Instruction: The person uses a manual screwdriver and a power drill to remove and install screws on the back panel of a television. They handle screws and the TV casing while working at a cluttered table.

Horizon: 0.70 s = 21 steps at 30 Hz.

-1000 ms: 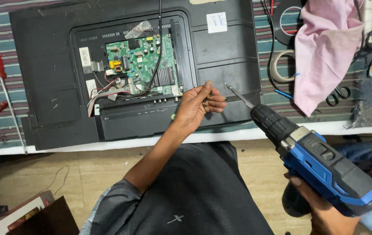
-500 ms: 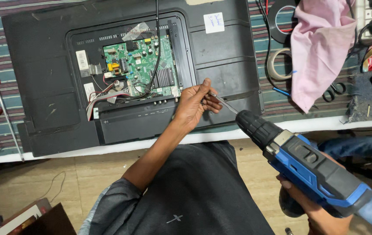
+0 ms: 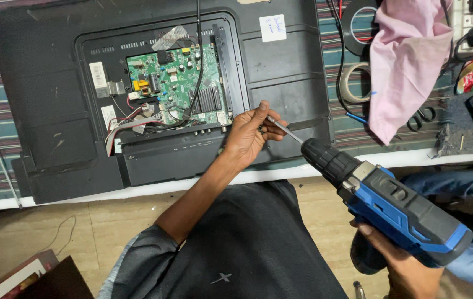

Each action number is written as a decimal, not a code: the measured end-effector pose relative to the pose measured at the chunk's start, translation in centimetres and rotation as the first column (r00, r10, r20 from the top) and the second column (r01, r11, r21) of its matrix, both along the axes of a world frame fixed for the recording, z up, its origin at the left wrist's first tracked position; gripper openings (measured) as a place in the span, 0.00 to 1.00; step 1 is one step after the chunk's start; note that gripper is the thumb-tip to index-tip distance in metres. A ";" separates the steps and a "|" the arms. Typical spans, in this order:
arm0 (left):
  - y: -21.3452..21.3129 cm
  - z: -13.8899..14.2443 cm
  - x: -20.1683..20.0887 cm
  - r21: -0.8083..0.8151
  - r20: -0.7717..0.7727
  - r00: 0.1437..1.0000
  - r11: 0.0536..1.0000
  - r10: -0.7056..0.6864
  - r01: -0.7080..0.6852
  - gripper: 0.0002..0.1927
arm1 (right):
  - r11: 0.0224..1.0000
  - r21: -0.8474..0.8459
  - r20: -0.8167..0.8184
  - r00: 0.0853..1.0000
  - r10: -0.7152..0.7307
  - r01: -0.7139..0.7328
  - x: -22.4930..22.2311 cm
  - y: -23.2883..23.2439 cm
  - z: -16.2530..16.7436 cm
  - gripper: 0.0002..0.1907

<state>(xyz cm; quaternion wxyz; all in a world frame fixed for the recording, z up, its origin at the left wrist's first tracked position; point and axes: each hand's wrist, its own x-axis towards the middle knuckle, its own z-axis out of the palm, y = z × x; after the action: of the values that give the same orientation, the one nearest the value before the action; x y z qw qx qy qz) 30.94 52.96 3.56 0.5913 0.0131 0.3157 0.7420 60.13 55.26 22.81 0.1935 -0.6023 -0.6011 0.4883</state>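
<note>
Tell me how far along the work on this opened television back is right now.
Done: part of the television back is uncovered, with the green circuit board exposed. In hand: the left hand pinches the tip of the bit of the blue cordless drill, gripped by the right hand. Left: the bit is not yet on any screw; the board sits in place with its cables attached.

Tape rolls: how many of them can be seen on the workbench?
2. A black tape roll lies at the top, beside the pink cloth; a beige tape roll lies just below it. The cloth may hide more.
</note>
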 end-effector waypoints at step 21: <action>0.6 2.0 -0.5 0.031 -0.056 0.998 0.999 -0.032 0.033 0.19 | 1.000 0.019 0.017 1.000 -0.003 0.003 -0.4 3.1 1.4 0.27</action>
<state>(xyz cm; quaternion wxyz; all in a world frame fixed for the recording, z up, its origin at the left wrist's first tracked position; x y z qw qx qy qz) 30.48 53.56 5.54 0.5939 0.0483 0.3201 0.7366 59.76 58.40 24.18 0.1949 -0.6054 -0.6065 0.4772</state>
